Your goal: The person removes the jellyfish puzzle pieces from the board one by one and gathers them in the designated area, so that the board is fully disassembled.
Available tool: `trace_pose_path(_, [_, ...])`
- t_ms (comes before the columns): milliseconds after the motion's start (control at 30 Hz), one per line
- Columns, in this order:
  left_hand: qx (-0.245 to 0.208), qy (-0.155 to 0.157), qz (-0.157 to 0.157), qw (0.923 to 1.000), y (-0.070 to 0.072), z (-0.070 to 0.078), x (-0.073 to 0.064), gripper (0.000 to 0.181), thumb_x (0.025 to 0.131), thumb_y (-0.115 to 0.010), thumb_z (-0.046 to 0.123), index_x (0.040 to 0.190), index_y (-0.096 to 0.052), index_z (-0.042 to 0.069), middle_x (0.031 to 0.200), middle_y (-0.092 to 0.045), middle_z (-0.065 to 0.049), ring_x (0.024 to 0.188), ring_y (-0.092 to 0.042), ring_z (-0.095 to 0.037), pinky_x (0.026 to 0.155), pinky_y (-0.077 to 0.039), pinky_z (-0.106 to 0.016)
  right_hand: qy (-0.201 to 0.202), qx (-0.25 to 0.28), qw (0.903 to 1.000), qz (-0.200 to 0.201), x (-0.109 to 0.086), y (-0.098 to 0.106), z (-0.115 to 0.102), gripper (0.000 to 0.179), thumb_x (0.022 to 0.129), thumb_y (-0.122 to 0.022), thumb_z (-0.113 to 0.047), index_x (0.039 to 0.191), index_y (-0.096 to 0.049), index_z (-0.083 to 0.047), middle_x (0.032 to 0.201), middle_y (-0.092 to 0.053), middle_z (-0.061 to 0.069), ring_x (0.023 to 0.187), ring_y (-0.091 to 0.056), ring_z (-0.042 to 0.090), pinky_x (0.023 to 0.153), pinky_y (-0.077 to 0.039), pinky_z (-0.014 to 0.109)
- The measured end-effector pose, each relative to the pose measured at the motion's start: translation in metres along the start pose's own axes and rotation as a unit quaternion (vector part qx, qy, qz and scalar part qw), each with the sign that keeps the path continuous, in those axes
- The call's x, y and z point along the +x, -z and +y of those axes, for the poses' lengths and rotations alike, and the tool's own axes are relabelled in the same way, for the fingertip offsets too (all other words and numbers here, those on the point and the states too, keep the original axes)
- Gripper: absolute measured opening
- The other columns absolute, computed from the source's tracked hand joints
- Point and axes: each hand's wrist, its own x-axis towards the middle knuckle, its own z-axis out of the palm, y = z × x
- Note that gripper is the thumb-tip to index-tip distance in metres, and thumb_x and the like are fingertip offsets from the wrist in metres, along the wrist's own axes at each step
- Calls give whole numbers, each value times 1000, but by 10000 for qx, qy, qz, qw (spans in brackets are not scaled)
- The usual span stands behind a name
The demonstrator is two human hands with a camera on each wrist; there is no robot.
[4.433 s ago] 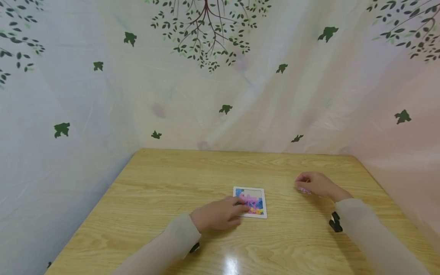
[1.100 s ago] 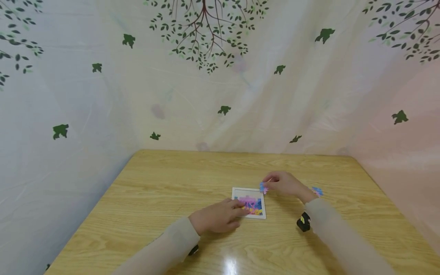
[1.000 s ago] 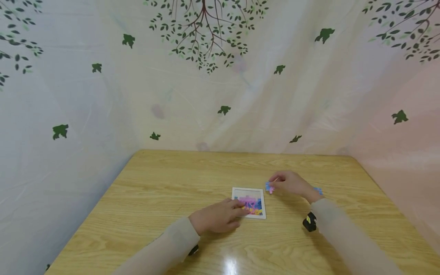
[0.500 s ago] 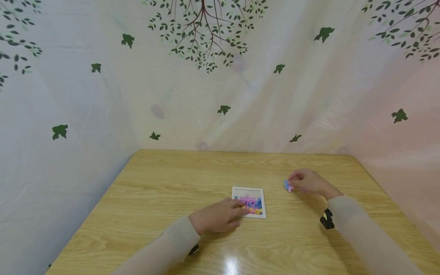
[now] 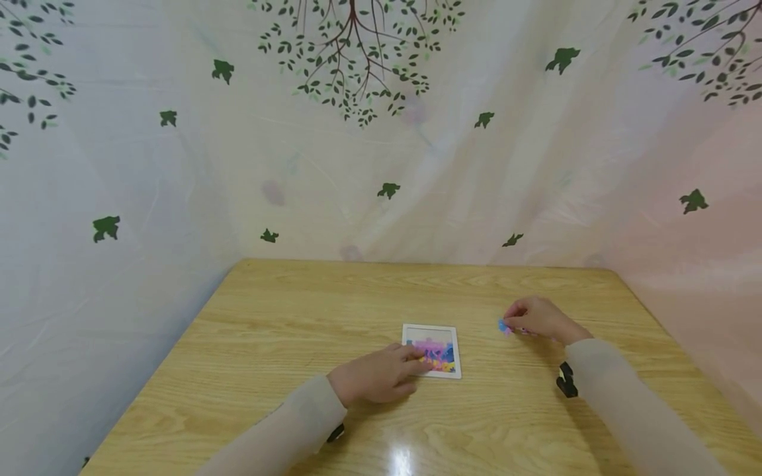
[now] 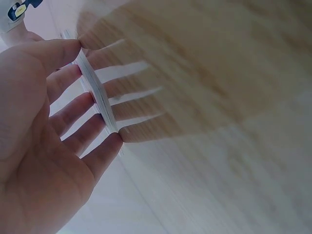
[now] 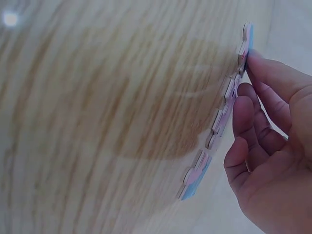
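Note:
A white-framed jigsaw puzzle tray (image 5: 457,350) lies on the table, its lower part filled with pink, blue and yellow pieces and its upper strip bare. My left hand (image 5: 378,371) rests on the tray's left side with fingers spread; in the left wrist view the fingertips (image 6: 100,117) sit along its thin edge. To the right of the tray, my right hand (image 5: 542,318) pinches a blue and pink puzzle piece (image 5: 505,326) by its side, low at the tabletop. More loose puzzle pieces (image 7: 197,175) lie in a row beneath that hand, mostly hidden by it in the head view.
The wooden table (image 5: 309,304) runs back to a pale curtain (image 5: 333,165) printed with leaves and branches. More curtain hangs along its left and right sides. Dark wrist cameras (image 5: 567,380) sit under both sleeves.
My right hand has carried the piece from the tray's upper right corner rightward to the loose pieces. A piece in the tray's upper left earlier is gone from there. The left hand stays put.

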Motion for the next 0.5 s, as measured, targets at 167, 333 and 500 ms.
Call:
trace_pose_path(167, [27,-26,30,10000,-1,0,-1,46,108,-54,25,152,-51,13,151,-50,-12,137,-48,-25,118,-34,-36,22,-83,10000,21,-1,-1,-3,18,99,-69,-16,105,-70,1,79,-63,4,65,-51,13,51,-40,23])
trace_pose_path(333, [87,-19,34,10000,-1,0,-1,47,107,-54,26,152,-51,13,150,-50,-11,137,-48,-25,118,-34,-36,79,-140,9999,24,-3,-1,-5,19,99,-68,-15,106,-70,2,81,-64,4,67,-52,15,53,-42,24])
trace_pose_path(500, [141,-69,63,9999,-1,0,0,47,106,-56,25,152,-51,13,150,-51,-12,138,-48,-25,118,-35,-37,143,-187,9997,42,-4,-1,-5,20,100,-67,-15,109,-69,3,85,-65,5,69,-54,15,55,-45,24])
